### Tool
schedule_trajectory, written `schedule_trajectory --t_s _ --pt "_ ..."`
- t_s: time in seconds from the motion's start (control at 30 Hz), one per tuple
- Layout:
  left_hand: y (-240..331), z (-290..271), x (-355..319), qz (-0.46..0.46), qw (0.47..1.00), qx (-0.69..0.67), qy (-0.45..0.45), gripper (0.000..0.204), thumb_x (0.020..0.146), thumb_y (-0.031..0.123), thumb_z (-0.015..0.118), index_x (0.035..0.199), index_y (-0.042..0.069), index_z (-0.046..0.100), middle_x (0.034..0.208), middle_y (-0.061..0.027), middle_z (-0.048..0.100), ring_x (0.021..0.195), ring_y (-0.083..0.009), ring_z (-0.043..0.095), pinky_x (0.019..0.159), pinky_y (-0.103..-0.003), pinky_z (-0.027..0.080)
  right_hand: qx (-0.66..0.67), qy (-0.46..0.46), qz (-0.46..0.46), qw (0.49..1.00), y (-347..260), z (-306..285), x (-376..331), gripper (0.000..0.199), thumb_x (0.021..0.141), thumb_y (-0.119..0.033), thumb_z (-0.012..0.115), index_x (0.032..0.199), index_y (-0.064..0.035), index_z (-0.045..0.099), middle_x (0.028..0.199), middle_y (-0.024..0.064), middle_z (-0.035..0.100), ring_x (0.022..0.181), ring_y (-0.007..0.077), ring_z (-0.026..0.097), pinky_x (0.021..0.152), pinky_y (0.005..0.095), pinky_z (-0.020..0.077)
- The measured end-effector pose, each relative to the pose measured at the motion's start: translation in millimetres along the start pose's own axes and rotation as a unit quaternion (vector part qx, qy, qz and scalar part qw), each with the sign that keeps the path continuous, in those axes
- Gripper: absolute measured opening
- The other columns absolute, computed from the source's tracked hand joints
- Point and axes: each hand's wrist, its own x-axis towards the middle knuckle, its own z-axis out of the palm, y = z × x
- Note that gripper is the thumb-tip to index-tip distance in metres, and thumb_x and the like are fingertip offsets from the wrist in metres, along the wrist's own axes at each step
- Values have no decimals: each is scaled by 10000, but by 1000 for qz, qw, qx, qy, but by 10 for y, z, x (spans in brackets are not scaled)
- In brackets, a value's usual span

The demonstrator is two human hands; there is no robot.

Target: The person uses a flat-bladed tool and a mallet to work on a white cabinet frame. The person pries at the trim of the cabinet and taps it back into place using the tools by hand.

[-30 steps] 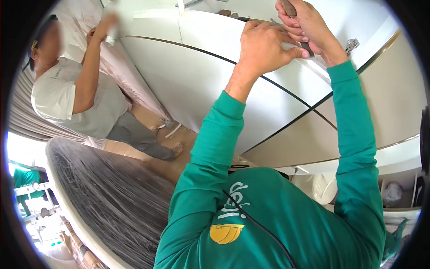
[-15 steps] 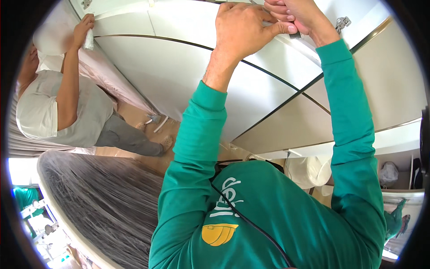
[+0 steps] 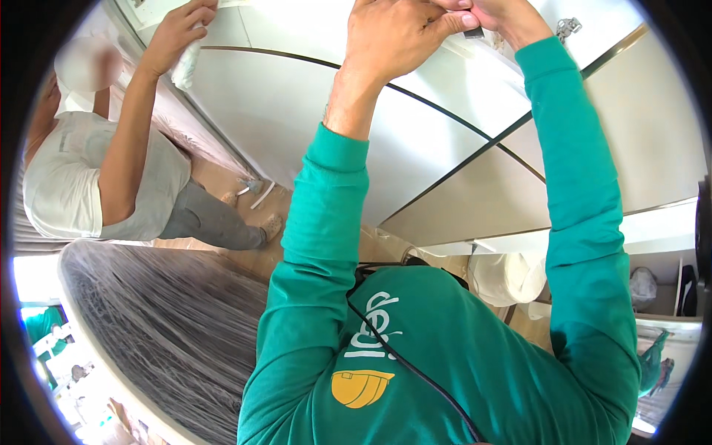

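Both my arms reach up to the top edge of the view, where the fingers are partly cut off. My left hand [image 3: 393, 37] is closed, its thumb pressed against a small dark flat-ended piece [image 3: 473, 33]. Right beside it my right hand [image 3: 508, 18] has its fingers curled in, meeting the left thumb; what they hold is hidden. Both hands are up at white cabinet panels [image 3: 437, 89] with dark trim strips. A metal hinge [image 3: 568, 28] shows just right of my right wrist.
At the left a person in a light shirt [image 3: 111, 178] stands close, raising a hand with a white wrapped object [image 3: 187, 65]. A large plastic-covered oval panel [image 3: 163, 319] lies at lower left. A white bucket [image 3: 504, 278] and shelving [image 3: 667, 285] are at the right.
My hands and the dark piece have shifted up and slightly left in view. The other person's raised arm has moved right, toward the panels, with the white object.
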Motion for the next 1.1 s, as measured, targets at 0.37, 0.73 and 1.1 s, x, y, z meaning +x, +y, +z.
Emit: schedule_trajectory --t_s 0.37,0.73,1.1 --pt "-35 -2 -52 7 1000 7 -25 447 1014 497 574 996 108 794 1052 -105 764 1039 -303 684 952 -460 441 -17 -14 2 1000 56 14 -66 679 951 -797 488 767 -144 474 573 -92 353 403 11 281 316 192 237" --pt "15 27 -39 17 1000 3 22 397 948 472 679 853 109 811 894 -71 774 896 -282 710 889 -455 477 -19 36 26 999 -12 40 -110 668 972 -767 489 779 -128 493 574 -88 362 405 13 293 311 195 246" --pt "-18 89 -39 -1 999 10 44 471 836 631 695 774 179 811 840 1 772 834 -232 704 888 -410 453 -50 86 20 995 -16 47 -160 670 963 -778 499 773 -135 493 542 -101 368 387 11 307 298 197 257"
